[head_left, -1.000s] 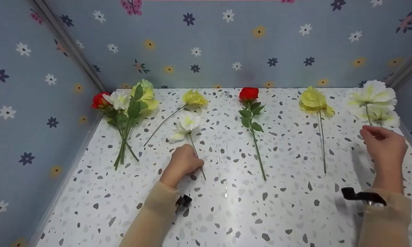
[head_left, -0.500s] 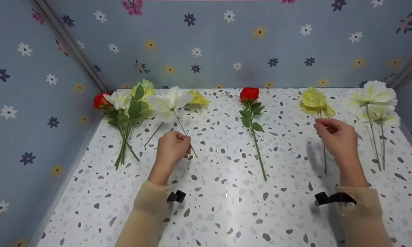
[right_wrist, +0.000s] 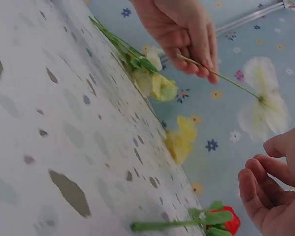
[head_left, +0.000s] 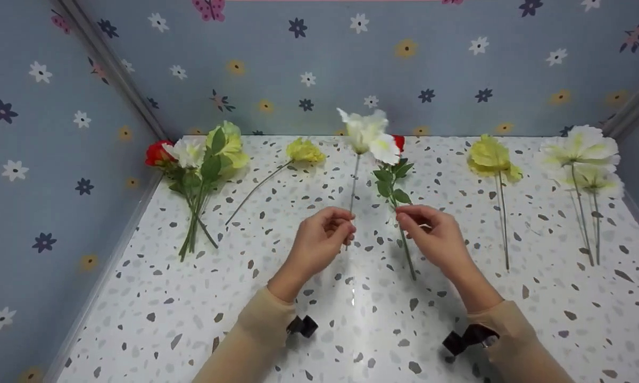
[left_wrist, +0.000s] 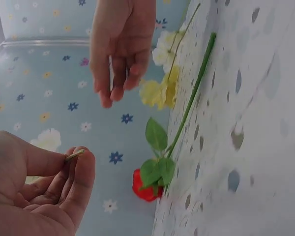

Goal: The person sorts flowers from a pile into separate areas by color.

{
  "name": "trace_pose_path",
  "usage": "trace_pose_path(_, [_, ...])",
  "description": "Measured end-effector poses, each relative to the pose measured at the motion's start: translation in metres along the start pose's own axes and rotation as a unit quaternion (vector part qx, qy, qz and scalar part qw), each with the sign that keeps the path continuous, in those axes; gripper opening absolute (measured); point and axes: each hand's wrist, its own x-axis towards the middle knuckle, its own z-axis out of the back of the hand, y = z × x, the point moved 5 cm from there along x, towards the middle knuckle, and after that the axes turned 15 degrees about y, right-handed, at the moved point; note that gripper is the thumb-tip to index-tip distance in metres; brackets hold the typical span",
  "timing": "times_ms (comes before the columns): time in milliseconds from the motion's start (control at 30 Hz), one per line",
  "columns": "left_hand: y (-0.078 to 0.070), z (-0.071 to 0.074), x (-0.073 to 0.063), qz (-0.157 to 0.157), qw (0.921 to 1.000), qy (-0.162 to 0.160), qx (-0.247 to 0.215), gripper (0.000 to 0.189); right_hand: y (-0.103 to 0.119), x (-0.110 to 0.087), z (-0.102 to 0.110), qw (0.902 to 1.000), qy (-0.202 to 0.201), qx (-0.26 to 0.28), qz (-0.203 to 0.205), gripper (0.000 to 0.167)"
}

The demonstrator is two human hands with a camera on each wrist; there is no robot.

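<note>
My left hand (head_left: 325, 239) pinches the thin stem of a white artificial flower (head_left: 367, 133) between thumb and fingertips, holding it up off the table. In the right wrist view that white flower (right_wrist: 263, 101) shows whole, its stem end sticking out past the fingers. My right hand (head_left: 435, 234) hovers above the stem of a red rose (head_left: 399, 142), thumb and fingers apart with nothing between them. The red rose (left_wrist: 146, 184) lies on the table with green leaves; in the head view the white bloom partly covers its head.
On the speckled table (head_left: 372, 330), a bunch of mixed flowers (head_left: 194, 175) lies at the left, with a single yellow flower (head_left: 304, 151) beside it. Further right are another yellow flower (head_left: 489, 154) and white flowers (head_left: 582, 146). A flower-patterned wall (head_left: 362, 69) stands behind.
My left hand has lifted the white flower and carried it right, to near the red rose. My right hand has moved left from the white flowers, past the yellow one, to the rose's stem.
</note>
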Motion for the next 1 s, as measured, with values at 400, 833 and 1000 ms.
trace_pose_path(400, [0.005, -0.054, -0.004, -0.022, 0.9958, 0.088, -0.016, 0.007, 0.022, -0.009, -0.031, 0.9939, -0.006, 0.001, 0.11, 0.014])
trace_pose_path(833, [0.01, -0.056, -0.004, 0.009, 0.9932, 0.115, 0.01, 0.011, 0.026, -0.008, -0.026, 0.9948, 0.007, 0.055, 0.085, 0.02])
trace_pose_path(1000, [0.01, -0.053, -0.003, 0.008, 0.994, 0.107, 0.02, 0.01, 0.028, -0.01, -0.029, 0.9938, 0.028, 0.072, 0.08, 0.023])
